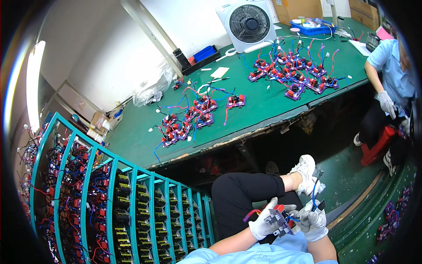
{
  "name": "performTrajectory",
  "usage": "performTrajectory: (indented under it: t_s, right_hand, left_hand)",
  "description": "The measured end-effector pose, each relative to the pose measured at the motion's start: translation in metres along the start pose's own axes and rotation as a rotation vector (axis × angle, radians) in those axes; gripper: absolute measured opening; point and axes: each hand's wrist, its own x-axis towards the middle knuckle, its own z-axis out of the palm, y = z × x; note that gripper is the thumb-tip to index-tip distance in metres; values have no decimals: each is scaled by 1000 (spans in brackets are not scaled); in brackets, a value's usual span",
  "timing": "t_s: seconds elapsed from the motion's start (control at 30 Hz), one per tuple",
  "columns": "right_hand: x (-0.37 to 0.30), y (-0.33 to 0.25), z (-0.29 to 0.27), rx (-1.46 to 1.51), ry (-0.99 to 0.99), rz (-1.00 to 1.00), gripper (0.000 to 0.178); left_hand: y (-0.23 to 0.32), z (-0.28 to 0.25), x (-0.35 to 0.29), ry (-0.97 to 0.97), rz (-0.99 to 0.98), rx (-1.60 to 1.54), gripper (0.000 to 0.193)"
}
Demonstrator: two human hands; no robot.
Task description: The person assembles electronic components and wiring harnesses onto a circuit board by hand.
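Note:
My white-gloved left hand is closed around the edge of a purple circuit board above my lap. Red parts and pink and yellow wires stick out at the board's far side. Close beside it, my gloved right hand has its fingers pinched together on a blue wire. The wire stands up above the fingers and ends in a small dark tip. A dark flat piece shows by the right fingertips; I cannot tell what it is.
Wired purple boards lie in a left group and a right group on the green table. A box fan stands behind. A teal rack of boards and dark parts is at left. A seated co-worker is at right.

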Motion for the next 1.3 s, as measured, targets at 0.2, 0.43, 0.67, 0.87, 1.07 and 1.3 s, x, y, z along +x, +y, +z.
performTrajectory:
  t_s: [0.2, 0.43, 0.67, 0.87, 1.07, 1.3]
  right_hand:
    - [28, 7, 3, -8, 386, -37, 13]
    - [44, 36, -18, -862, 447, -262, 12]
    - [67, 8, -4, -1633, -20, -663, 8]
    - [64, 3, -6, -1478, 184, -576, 48]
    - [44, 49, 6, -1105, -147, -414, 91]
    - [44, 56, -4, -1129, -30, -167, 86]
  left_hand:
    - [30, 47, -18, 232, 109, 30, 72]
    - [-8, 13, -1, 85, 376, 1062, 58]
    - [-7, -19, 25, -477, -21, 700, 43]
    - [15, -10, 13, -40, 337, 677, 43]
    - [25, 12, 6, 355, 510, 481, 41]
    - [17, -7, 19, 228, 669, 307, 54]
